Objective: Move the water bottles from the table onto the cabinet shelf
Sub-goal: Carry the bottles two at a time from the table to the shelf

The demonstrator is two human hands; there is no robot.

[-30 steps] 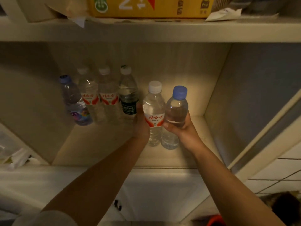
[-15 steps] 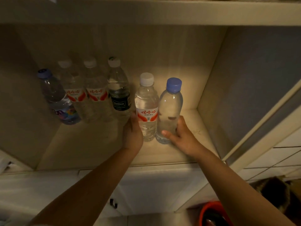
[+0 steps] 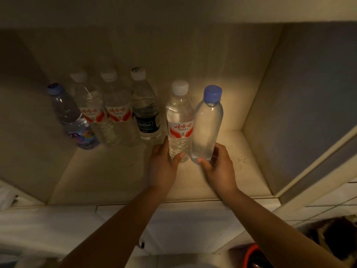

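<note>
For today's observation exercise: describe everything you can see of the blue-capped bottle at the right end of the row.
The blue-capped bottle is clear, smooth plastic with no label showing, apparently filled with water. It stands upright on the cabinet shelf, rightmost in the row, close against the white-capped bottle. The right hand grips its base, fingers curled round it.

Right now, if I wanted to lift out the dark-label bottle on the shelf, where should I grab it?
Probably by the neck under the cap of the dark-label bottle, coming from the front and above. It stands upright with a red-label bottle close on its left, so its sides look crowded while its top is free.
</note>
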